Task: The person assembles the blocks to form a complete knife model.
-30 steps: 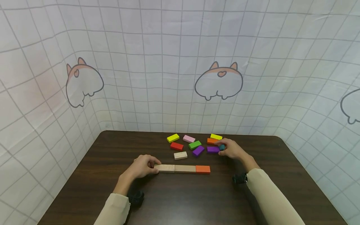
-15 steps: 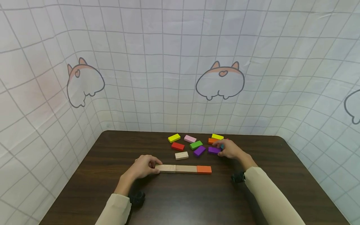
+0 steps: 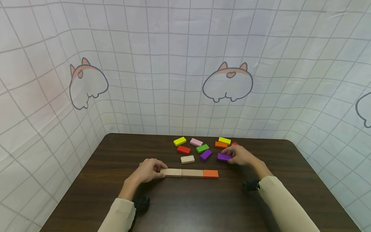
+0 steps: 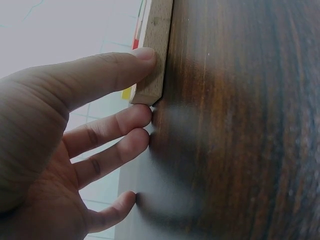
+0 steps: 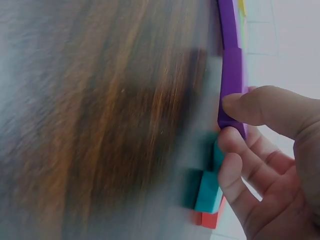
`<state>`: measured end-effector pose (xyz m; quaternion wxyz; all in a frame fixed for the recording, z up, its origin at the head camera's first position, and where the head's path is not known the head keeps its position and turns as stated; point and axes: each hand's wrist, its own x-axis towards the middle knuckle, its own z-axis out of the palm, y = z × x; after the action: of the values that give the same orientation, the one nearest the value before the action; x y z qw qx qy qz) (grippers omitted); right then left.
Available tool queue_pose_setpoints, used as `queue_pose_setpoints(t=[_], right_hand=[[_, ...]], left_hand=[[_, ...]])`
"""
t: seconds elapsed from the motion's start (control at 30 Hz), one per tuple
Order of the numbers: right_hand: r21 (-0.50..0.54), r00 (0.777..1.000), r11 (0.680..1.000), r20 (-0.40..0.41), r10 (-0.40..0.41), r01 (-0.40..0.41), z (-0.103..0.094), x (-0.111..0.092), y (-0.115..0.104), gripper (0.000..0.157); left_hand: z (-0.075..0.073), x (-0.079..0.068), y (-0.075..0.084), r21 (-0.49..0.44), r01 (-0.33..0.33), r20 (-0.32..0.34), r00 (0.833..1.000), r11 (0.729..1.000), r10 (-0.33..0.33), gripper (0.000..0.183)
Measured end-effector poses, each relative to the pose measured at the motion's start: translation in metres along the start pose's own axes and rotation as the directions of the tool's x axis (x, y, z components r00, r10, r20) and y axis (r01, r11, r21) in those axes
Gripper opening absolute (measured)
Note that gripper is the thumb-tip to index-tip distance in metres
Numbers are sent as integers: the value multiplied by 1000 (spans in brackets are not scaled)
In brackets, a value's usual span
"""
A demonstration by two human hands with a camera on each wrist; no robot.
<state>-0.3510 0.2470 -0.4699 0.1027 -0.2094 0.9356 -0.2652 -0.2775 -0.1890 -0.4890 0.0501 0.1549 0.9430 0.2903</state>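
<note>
Near the table's middle, a plain wooden block (image 3: pixel 173 172), a second plain block (image 3: pixel 192 173) and an orange block (image 3: pixel 211 174) lie end to end in a row. My left hand (image 3: pixel 147 170) pinches the row's left end; in the left wrist view its thumb presses the side of the plain block (image 4: pixel 155 55). Farther right, my right hand (image 3: pixel 242 156) grips the right end of a purple block (image 3: pixel 224 157) between thumb and fingers. The right wrist view has the thumb on the purple block (image 5: pixel 232 85), with a teal block (image 5: pixel 207 192) by the other fingers.
Behind the row lie another purple block (image 3: pixel 206 155), a loose plain block (image 3: pixel 187 159), a green block (image 3: pixel 202 148), a red block (image 3: pixel 184 149), a pink block (image 3: pixel 196 142) and yellow blocks (image 3: pixel 180 141). An orange block (image 3: pixel 221 145) lies near the right hand. A grid-patterned cloth (image 3: pixel 156 96) surrounds the table.
The purple block at my right hand has shifted slightly right and toward me, away from the orange block behind it. My left hand stays at the row's end.
</note>
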Motion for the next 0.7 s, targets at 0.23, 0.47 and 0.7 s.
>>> queue_pose_setpoints(t=[0.23,0.47,0.7], right_hand=[[52,1000,999,24,-13,11,-3,-22,3,38],[89,998,996,57,-14,9,1,-48,9,38],[90,996,995,83,-41,33,6,-66,13,38]], left_hand=[[0,0,0,-1,6,-2,1000,1000,-6,21],[1,0,0,-7,7,-1,1000,1000,-7,21],[0,-1,0,-13,1,-1,1000,1000,-1,21]])
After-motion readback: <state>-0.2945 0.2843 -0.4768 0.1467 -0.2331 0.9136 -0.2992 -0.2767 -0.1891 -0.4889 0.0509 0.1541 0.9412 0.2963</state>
